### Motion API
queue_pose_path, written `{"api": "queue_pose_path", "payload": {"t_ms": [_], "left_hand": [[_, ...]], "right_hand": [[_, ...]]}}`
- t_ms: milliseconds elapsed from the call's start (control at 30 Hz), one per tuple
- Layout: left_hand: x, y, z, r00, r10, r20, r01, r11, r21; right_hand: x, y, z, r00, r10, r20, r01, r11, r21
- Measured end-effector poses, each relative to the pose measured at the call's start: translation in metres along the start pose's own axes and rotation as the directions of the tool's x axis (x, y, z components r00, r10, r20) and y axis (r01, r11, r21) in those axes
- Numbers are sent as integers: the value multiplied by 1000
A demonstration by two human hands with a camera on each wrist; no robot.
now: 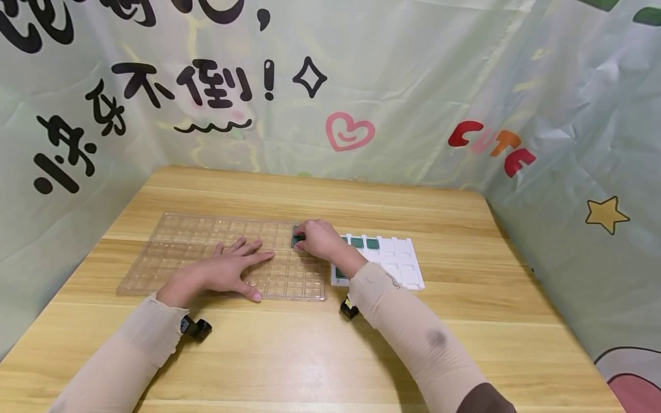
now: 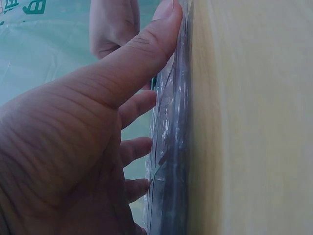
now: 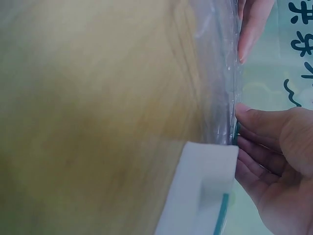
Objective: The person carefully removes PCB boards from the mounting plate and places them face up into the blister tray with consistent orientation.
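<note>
So the thing being handled is a small dark green piece (image 1: 296,237), flat and squarish from what I can see, though the fingers cover a good part of it. It's at the far right corner of a clear plastic tray (image 1: 181,229), a wide shiny grid of little square pockets; can't tell if it's fully seated in one. The right hand (image 1: 321,240) has it pinched between thumb and fingertips. The left hand (image 1: 224,271) isn't gripping anything, just fingers spread out and resting across the middle of the clear tray. Just beside that tray, on the same wooden table (image 1: 289,355), there's a white tray (image 1: 408,264) with more green pieces (image 1: 357,242) in it, mostly along the far row, plus one at the near left; the right forearm hides some of it. The head view is the only one that gives you the pocket layout and the whole backdrop (image 1: 413,74) with the heart and "CUTE" on it. The left wrist cam sees the clear tray edge-on instead, with the thumb lying along its near edge. The right wrist cam also goes edge-on, so the pinched piece is only a thin green line by the thumb, but you do get the white tray's smooth end wall.
</note>
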State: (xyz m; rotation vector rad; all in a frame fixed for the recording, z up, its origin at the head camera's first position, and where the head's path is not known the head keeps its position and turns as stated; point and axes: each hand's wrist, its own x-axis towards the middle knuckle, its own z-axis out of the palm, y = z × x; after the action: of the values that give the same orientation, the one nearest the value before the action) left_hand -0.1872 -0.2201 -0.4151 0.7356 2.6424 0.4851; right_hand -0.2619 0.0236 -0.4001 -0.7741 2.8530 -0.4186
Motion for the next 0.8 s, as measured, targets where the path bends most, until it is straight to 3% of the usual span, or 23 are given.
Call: {"api": "queue_pose_path", "payload": {"t_ms": [367,800], "left_hand": [[1,0,1,1000,0,0,0,1000,0],[0,1,0,1000,3,-2,-3,1000,-2]], "right_hand": [[-1,1,0,1000,8,1,-8,1000,16],[-8,10,-15,991,-93,93,89,995,44]]}}
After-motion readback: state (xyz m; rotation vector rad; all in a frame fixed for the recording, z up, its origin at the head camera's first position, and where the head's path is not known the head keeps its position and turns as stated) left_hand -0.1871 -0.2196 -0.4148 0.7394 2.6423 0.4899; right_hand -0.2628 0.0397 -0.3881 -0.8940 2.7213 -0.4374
